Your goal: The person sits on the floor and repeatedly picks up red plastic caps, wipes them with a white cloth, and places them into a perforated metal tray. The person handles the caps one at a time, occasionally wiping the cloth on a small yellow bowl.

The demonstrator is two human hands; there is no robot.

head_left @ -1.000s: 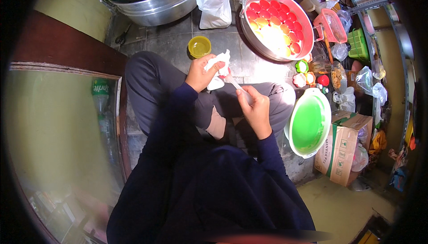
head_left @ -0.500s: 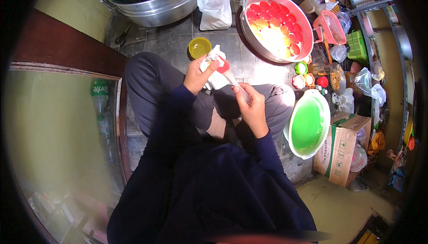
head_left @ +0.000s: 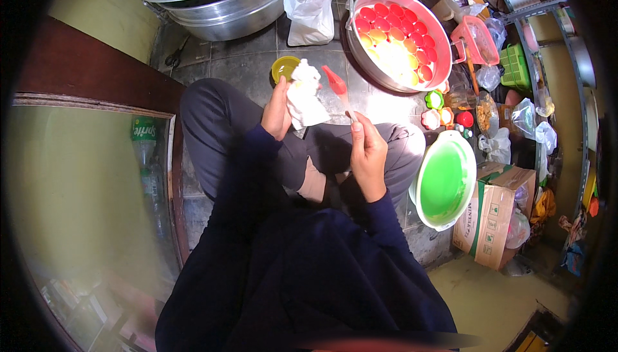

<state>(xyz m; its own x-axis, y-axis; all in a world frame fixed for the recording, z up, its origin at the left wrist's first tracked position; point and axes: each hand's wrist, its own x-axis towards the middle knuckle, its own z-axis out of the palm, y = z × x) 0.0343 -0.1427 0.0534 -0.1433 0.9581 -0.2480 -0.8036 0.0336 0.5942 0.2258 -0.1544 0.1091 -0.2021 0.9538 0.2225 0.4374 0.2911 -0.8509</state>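
My left hand (head_left: 277,112) is closed on a bunched white cloth (head_left: 305,101), whose top stands up in front of the small yellow bowl (head_left: 284,67). In my right hand (head_left: 367,152) I pinch the pale handle of a red-headed utensil (head_left: 335,82); whether it is a brush or a spatula I cannot tell. Its red head points up and away, a little to the right of the cloth and apart from it. Both hands hover over my crossed legs. Beyond them on the floor, a wide round metal pan (head_left: 443,38) holds several small red cups (head_left: 381,9), partly in bright sunlight.
At far left stands a large lidded metal pot (head_left: 222,14), with a white plastic bag (head_left: 313,4) beside it. By my right knee sit a white oval basin (head_left: 450,136) with green contents and a cardboard box (head_left: 487,217). Shelves (head_left: 537,8) line the right.
The utensil's red head has come away from the cloth and moved up and right. The cloth hangs more open in my left hand, and my right hand has shifted slightly right.
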